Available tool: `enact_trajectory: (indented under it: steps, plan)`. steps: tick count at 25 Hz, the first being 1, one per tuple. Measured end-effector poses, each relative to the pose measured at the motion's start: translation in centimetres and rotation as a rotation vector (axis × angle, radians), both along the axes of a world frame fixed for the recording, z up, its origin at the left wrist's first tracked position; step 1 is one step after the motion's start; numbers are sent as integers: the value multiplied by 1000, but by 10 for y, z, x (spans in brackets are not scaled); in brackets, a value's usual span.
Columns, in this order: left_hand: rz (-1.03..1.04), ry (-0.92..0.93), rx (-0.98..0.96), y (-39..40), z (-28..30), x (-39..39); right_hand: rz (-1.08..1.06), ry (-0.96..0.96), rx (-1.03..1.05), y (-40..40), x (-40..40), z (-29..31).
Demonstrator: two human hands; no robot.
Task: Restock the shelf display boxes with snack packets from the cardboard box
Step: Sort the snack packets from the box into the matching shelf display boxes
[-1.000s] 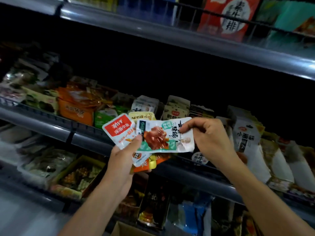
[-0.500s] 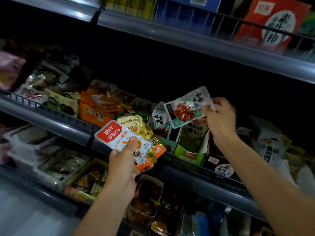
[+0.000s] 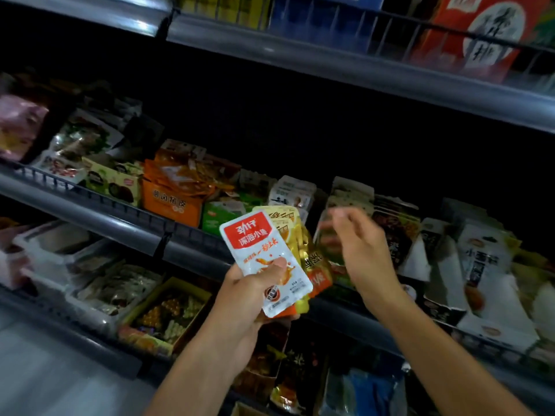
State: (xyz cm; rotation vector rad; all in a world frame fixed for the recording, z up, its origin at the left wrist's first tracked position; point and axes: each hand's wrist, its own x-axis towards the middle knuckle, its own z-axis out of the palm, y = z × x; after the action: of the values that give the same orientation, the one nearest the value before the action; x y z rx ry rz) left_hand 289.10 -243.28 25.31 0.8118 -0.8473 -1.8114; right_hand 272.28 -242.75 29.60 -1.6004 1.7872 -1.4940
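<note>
1. Left hand [image 3: 255,292] grips a fan of snack packets [image 3: 264,259]; the front white-and-red packet's long axis runs 11 to 5 o'clock, red end up.
2. Right hand [image 3: 357,253], motion-blurred, holds nothing, fingers loosely curled, at 3 o'clock of the packets.
3. Orange display box [image 3: 171,202] at 10 o'clock holds orange pouches.
4. Lower shelf contents are dim.

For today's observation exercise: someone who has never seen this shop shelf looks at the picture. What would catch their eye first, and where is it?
First, the white packet with the red top, fanned with yellow and orange packets in the left hand at the centre. Beside it, the blurred right hand hovers before the middle shelf, apparently holding nothing. Next, the orange display box on that shelf to the left, and the big red box on the top shelf, upper right.
</note>
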Motion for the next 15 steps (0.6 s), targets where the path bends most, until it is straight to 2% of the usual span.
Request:
enact_trajectory:
  steps: [1, 3, 5, 7, 10, 12, 15]
  plan:
    - [-72, -31, -18, 8, -3, -8, 91, -228, 115, 28, -2, -2]
    - [-247, -96, -29, 30, -9, -28, 169, -451, 286, 80, -17, -17]
    - [-375, -191, -49, 53, -16, -46, 83, -621, 267, 120, -30, -38]
    - [-432, -271, -78, 74, -22, -68, -68, -742, 206, 155, -45, -58]
    - [-405, -317, -51, 94, -32, -94, -256, -941, 116, 189, -72, -82]
    - [-390, -338, -17, 99, -38, -108, -269, -1060, 89, 202, -87, -91]
    - [-380, -349, -10, 101, -43, -122, -187, -1059, 135, 212, -100, -102]
